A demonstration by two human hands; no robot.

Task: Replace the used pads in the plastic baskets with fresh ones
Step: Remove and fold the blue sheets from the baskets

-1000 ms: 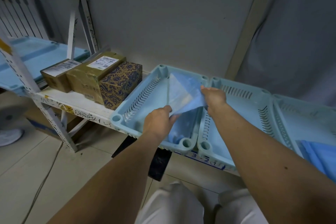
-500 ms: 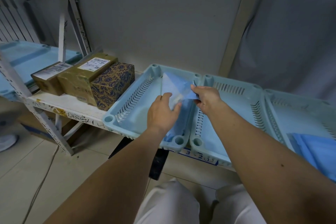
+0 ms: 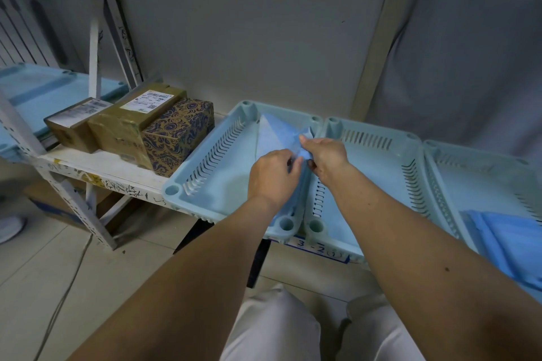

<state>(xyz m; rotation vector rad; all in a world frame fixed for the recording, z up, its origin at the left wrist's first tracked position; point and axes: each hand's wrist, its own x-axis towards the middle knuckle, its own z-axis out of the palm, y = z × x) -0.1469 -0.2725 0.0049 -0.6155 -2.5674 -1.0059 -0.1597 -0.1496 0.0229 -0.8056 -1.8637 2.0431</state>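
Both hands are meeting over the leftmost basket [image 3: 205, 182], pinching a blue pad [image 3: 275, 133] between them. The left hand [image 3: 274, 176] is gripping its near edge with curled fingers, and the right hand [image 3: 325, 155] is clamping the crumpled corner just beside the basket's right wall. The pad is rising folded and tilted from their grip toward the far rim. More blue pads [image 3: 510, 243] are lying in the rightmost basket [image 3: 481, 173], well apart. A label [image 3: 318, 250] under the middle basket [image 3: 378, 173] is reading "3-2". The printing on the cardboard boxes [image 3: 132, 126] is too small to read.
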